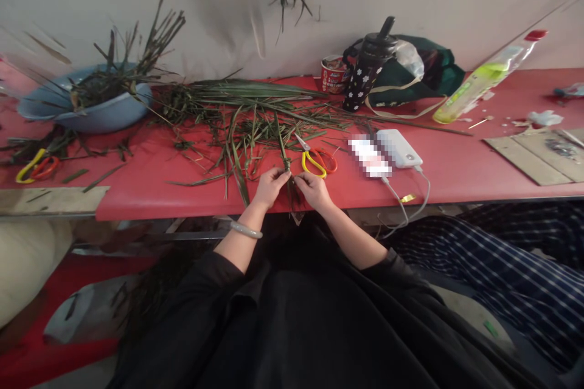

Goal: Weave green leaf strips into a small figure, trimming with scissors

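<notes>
My left hand (270, 185) and my right hand (312, 188) meet at the front edge of the red table (456, 164). Both pinch a thin green leaf strip (283, 155) that runs away from me across the table, with its lower end hanging below my fingers. A pale bangle (246, 230) circles my left wrist. Yellow-and-red scissors (314, 160) lie just beyond my right hand. A heap of long green leaves (237, 109) spreads over the table behind my hands.
A blue basin (86, 110) of stalks stands at far left, with a second pair of scissors (33, 166) nearby. To the right lie a phone (369, 157), a white power bank (399, 148), a black bottle (371, 67), a cup (333, 73), a dark bag (424, 73), a green bottle (483, 79) and cardboard (533, 155).
</notes>
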